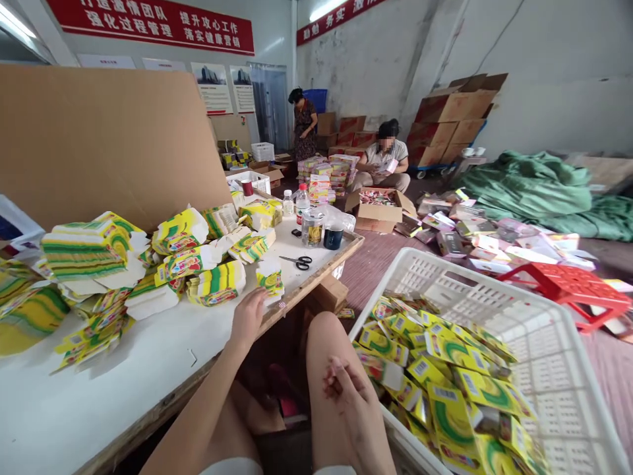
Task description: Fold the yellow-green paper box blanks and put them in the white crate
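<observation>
The left hand (247,318) lay on the near edge of the white table (148,376), back towards the camera, its fingertips at the foot of a small stack of yellow-and-green flat cartons (270,277); whether the fingers gripped the stack I could not tell (they were hidden behind the hand). The right hand (346,389) rested on the bare right knee, fingers loosely curled and holding nothing. Beyond the left hand, heaps of the same printed cartons (123,264) covered the table's middle and left, backed by a large upright cardboard sheet (99,138); scissors (299,262) lay just beyond the small stack, with a glass jar (312,227), a dark cup (333,237) and a red-capped bottle (302,201) near the far corner. Beside the right knee stood a white plastic crate (475,290) part-filled with made-up yellow-green boxes (445,389); behind it, a red stool (568,287). Farther off, a seated person (383,158) and a standing person (304,122) were among cardboard boxes.
</observation>
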Demonstrator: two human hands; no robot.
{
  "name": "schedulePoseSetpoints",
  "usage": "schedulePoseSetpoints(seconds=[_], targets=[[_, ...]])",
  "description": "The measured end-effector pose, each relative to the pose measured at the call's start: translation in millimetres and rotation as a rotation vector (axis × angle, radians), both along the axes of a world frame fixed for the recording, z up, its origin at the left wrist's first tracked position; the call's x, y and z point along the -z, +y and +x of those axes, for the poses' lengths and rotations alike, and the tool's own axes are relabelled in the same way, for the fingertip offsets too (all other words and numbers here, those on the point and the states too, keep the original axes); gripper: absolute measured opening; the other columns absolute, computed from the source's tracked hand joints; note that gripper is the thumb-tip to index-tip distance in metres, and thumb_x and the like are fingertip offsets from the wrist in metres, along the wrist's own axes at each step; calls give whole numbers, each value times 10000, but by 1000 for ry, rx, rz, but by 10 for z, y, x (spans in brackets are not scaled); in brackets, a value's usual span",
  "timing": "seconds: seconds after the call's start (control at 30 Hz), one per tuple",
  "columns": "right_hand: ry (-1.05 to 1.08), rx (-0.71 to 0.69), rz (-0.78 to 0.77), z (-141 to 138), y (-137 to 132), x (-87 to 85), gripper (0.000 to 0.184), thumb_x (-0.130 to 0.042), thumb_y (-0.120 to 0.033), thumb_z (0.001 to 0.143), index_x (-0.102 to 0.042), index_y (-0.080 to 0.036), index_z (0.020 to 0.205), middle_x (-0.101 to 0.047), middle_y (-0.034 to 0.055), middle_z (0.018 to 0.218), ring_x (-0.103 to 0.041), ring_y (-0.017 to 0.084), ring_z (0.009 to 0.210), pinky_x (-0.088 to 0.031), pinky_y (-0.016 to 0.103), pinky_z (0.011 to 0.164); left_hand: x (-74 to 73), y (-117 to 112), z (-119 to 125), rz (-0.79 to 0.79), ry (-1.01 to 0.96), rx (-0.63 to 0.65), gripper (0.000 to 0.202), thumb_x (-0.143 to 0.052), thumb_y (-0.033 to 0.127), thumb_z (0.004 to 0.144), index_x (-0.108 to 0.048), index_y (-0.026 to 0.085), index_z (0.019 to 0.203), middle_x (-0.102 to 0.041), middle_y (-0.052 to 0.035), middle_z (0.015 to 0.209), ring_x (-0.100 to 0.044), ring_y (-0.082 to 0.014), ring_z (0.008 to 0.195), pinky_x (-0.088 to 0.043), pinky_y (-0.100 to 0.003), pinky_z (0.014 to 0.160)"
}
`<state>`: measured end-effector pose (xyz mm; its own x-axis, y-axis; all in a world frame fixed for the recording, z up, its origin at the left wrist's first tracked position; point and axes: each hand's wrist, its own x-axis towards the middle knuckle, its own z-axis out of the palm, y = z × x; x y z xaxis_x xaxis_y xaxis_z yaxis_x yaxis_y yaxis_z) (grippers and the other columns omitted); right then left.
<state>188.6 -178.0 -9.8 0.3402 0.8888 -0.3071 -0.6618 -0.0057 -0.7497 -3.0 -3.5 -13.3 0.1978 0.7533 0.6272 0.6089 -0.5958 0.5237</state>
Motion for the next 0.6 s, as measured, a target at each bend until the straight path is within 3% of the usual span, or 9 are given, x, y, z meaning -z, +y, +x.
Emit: schedulePoseSetpoints(seconds=[0.07,0.13,0.17,0.23,0.3,0.37,0.47,0.53,0.6], targets=[[-34,-40,-8,-51,31,-109,386,-861,-533,651,-779,-173,764,-711,38,659,-622,161,566,-498,263,532,-31,-251,-2,113,-21,24,278,-488,161,983,-707,160,1153,-744,-136,1210,-667,-284,1198,-535,-491,1050],[-86,-50,-9,-69,64,-194,445,-804,-587,699,-799,-180,879,-761,74,780,-651,185,623,-507,280,557,-42,-586,18,200,-12,119,269,-570,129,948,-702,187,1175,-750,-93,1213,-664,-254,1208,-557,-413,1044],[-112,-56,4,-71,78,-224,442,-787,-586,718,-798,-196,925,-774,80,837,-669,201,665,-520,294,584,-40,-767,34,255,12,202,302,-597,98,929,-696,207,1193,-760,-64,1198,-673,-235,1195,-570,-370,1030],[-144,-80,59,-72,97,-267,373,-796,-530,730,-782,-232,955,-782,69,901,-701,240,770,-551,334,681,-30,-1109,74,341,133,428,446,-609,28,901,-607,140,1332,-731,-109,1252,-638,-258,1243,-568,-363,1037],[-140,-107,112,-78,99,-289,291,-819,-452,726,-751,-255,929,-782,53,919,-715,267,844,-557,374,780,-30,-1366,114,302,131,528,517,-616,7,885,-562,122,1386,-690,-133,1317,-596,-273,1291,-543,-359,1070],[-113,-130,123,-102,77,-290,289,-831,-409,724,-707,-269,944,-782,42,916,-721,269,840,-556,388,796,-54,-1502,142,112,-69,471,535,-626,64,898,-542,170,1416,-598,-124,1436,-528,-278,1358,-485,-363,1124],[-101,-175,114,-174,12,-246,342,-856,-407,703,-666,-268,951,-762,24,833,-702,238,743,-551,349,710,-128,-1517,158,-421,-581,373,522,-598,279,955,-487,245,1464,-498,-102,1530,-465,-297,1406,-456,-397,1138],[-128,-213,112,-230,-34,-196,323,-858,-424,706,-674,-248,905,-725,11,737,-667,209,677,-534,316,664,-175,-1475,160,-825,-851,449,509,-585,434,949,-554,238,1417,-584,-125,1451,-529,-334,1349,-501,-441,1083],[-129,-246,119,-270,-69,-149,306,-848,-437,721,-687,-236,886,-703,4,708,-641,188,649,-521,301,654,-202,-1448,165,-1082,-990,580,524,-631,526,892,-661,212,1311,-675,-150,1336,-600,-369,1266,-525,-479,1034]])
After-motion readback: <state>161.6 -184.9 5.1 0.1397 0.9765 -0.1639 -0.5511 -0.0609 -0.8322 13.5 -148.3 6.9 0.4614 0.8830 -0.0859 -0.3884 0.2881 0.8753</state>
